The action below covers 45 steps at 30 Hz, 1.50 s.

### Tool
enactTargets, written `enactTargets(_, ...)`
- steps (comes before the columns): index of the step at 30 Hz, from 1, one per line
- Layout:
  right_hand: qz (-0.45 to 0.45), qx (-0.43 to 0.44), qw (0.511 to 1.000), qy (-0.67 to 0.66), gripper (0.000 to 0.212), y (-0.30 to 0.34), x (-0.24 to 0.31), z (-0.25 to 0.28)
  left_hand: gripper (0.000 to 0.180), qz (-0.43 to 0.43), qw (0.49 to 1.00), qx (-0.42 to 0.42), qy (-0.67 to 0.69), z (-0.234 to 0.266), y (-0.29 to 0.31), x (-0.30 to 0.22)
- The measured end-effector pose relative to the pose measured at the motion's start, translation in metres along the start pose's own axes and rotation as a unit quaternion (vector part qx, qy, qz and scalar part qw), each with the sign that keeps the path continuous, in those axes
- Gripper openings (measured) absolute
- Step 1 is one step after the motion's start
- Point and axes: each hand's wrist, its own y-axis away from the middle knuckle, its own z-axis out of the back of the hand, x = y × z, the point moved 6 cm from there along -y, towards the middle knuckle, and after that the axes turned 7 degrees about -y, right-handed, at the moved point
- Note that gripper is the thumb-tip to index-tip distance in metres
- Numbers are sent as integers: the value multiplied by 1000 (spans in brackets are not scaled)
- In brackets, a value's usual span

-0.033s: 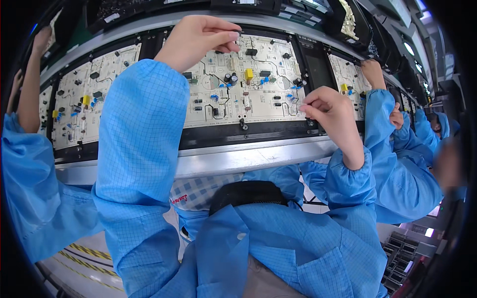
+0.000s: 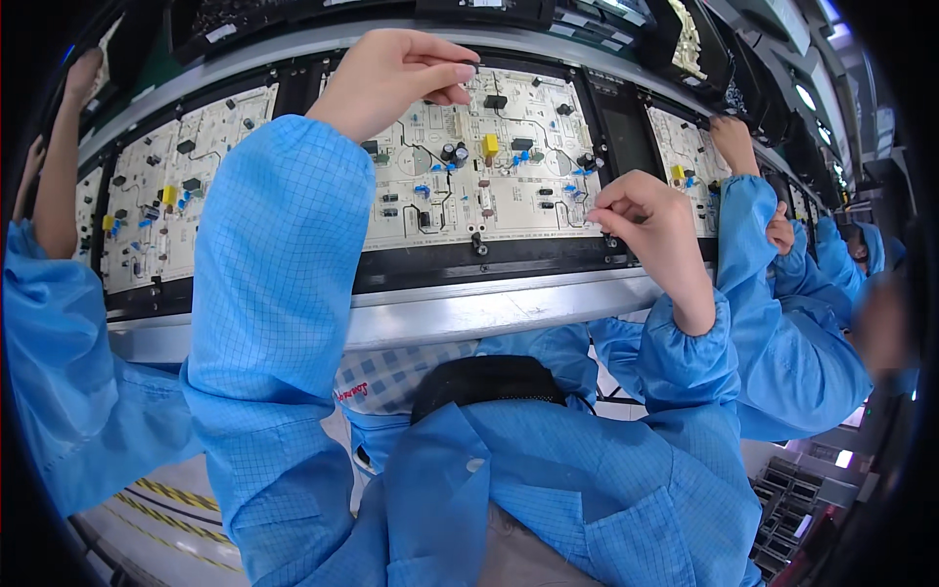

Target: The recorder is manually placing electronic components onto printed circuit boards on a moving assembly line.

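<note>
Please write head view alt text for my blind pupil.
A bare left hand, fingers pinched, is near the top edge of a cream rectangular circuit board; the right hand, also pinched, is near its lower right corner. Co-workers in blue are on either side.

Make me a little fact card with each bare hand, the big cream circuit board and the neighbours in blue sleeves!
Big cream circuit board: in a black frame, with a yellow block and small blue parts
Bare left hand: over the board's far part, fingertips close together; anything pinched is too small to tell
Bare right hand: at the board's near right corner, thumb and finger close together
In front: shiny silver metal rail
Neighbours: blue sleeves both sides; one hand at right by another cream circuit board
</note>
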Motion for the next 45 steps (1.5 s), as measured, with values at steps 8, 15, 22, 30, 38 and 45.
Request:
enactTargets(8, 93, 1, 993, -73, 13, 4, 13, -6, 29, -8, 999, -1, -46, -4, 0, 0)
enactTargets(15, 175, 7, 984, 27, 19, 9, 17, -9, 29, 7, 991, -54, -121, 3, -3, 11)
enactTargets(22, 221, -41, 963, 148, 13, 10, 9, -17, 24, 46, 999, 3, -5, -1, -2, -8)
enactTargets(30, 215, -58, 961, 163, 15, 12, 8, -19, 24, -5, 988, -12, -154, -11, -5, 12)
enactTargets(38, 248, -58, 942, 220, 18, 14, 22, -24, 24, -45, 980, 15, -194, -17, -7, 10)
enactTargets(45, 244, -32, 948, 203, 23, 9, 28, -15, 21, -9, 959, 36, -280, -26, 4, -6)
